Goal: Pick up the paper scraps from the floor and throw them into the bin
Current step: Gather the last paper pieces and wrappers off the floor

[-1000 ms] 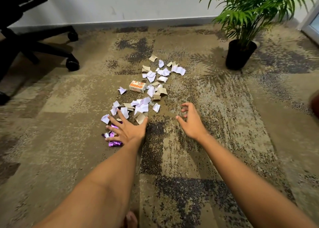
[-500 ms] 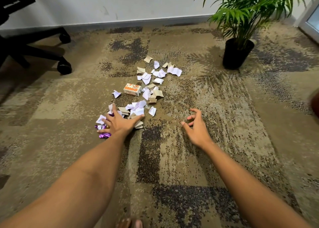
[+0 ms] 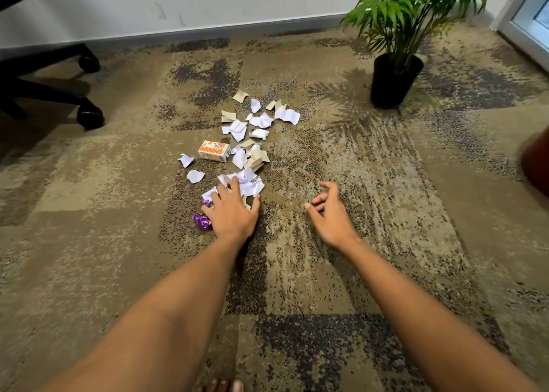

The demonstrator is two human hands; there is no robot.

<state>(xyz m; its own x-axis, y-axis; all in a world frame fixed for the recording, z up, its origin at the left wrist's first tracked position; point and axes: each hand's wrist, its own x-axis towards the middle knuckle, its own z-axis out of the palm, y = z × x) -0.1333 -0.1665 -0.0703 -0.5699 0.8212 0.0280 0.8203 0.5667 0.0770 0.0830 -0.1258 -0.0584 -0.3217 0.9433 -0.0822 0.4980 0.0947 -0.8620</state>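
Plainly, "SMOODH" carton (image 3: 214,151) amid scraps (image 3: 258,121)

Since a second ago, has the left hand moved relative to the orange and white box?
Yes. The left hand has slid forward over the near scraps, closing toward the orange and white box, and covers more of the purple wrapper.

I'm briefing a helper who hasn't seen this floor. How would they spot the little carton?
Start from the potted plant and follow the trail of paper scraps toward the hands. The carton lies on the trail's left edge: the only boxy item there, printed in orange.
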